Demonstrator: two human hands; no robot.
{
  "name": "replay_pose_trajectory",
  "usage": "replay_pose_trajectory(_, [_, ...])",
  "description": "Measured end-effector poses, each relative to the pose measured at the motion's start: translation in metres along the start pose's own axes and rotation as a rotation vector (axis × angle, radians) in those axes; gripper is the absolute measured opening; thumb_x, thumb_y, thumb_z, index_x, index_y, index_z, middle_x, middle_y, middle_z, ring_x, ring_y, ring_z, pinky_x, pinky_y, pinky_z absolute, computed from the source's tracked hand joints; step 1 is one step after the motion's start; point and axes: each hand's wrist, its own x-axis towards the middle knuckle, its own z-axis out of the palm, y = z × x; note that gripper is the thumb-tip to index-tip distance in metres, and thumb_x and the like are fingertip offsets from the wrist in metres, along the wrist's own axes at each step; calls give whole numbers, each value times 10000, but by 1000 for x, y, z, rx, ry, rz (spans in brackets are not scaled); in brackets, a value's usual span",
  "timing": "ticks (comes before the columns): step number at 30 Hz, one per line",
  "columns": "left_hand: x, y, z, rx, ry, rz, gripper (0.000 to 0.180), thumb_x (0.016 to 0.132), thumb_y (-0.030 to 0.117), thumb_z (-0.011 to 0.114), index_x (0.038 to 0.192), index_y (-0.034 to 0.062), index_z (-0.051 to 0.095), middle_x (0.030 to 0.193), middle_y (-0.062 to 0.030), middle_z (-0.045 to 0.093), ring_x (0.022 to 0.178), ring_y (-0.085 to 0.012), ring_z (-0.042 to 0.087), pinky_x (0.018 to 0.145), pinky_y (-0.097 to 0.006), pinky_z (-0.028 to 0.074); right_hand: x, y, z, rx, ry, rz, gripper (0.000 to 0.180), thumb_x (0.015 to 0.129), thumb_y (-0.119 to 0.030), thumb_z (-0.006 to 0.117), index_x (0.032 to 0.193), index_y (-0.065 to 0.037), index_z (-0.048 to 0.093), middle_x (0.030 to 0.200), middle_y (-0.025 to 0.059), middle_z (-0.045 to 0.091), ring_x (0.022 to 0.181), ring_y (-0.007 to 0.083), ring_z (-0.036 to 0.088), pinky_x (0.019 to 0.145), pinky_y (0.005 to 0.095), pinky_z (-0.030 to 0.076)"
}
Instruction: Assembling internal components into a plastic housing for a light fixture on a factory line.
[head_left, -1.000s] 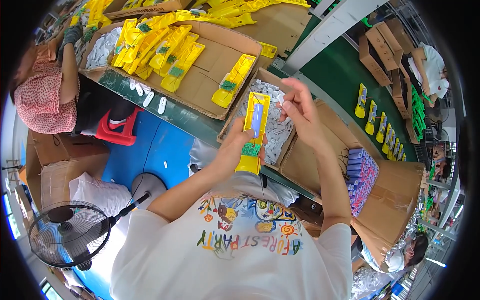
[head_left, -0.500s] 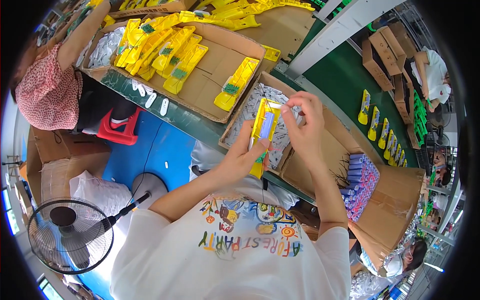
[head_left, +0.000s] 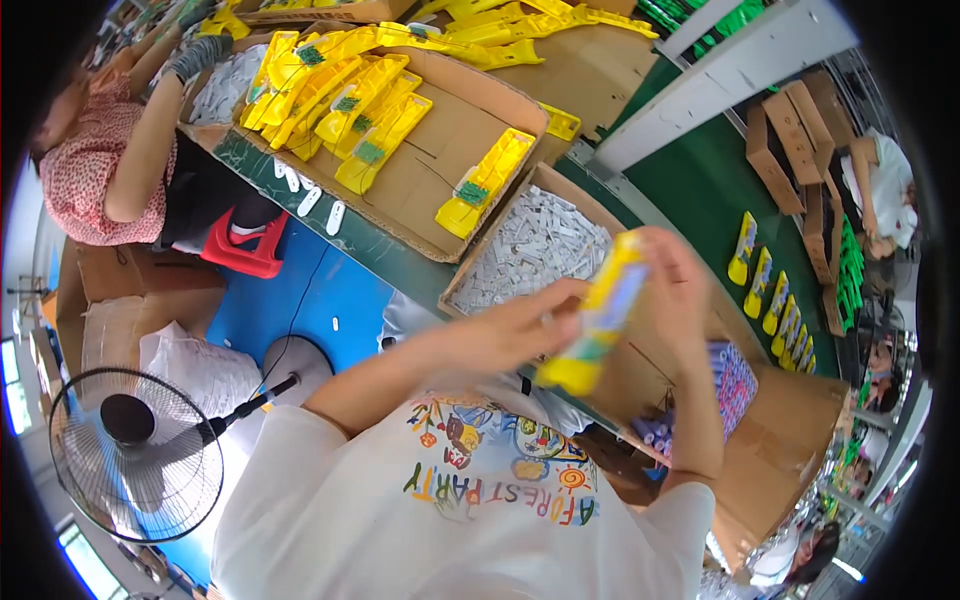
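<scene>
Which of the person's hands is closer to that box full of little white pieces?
Left. The left hand hovers at the near edge of the box of white pieces; the right hand is off to its right, both gripping a yellow package.

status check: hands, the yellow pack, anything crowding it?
Left hand and right hand both grip the yellow blister pack, blurred. Held above the box of white pieces. Nothing blocking.

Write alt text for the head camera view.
Both hands, left hand and right hand, hold a yellow blister pack above a cardboard box of small white parts. More yellow packs lie in a cardboard tray beyond.
</scene>
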Motion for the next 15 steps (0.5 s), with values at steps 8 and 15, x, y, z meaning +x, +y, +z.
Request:
replay_pose_trajectory(8, [57,25,-103,1390,229,-195,463,745,120,689,1155,28,494,1019,-194,545,997,-375,516,810,-418,479,152,322,-327,-878,484,-90,263,884,-225,547,1130,-191,635,944,167,657,893,368,633,792,431,505])
replay_pose_trajectory(15, [35,59,-51,-403,491,38,435,880,83,595,1253,84,371,1056,-171,562,945,-331,619,811,-442,536,110,81,-127,-837,313,-318,176,904,-164,562,1057,-129,643,1127,113,617,1043,302,580,886,392,455])
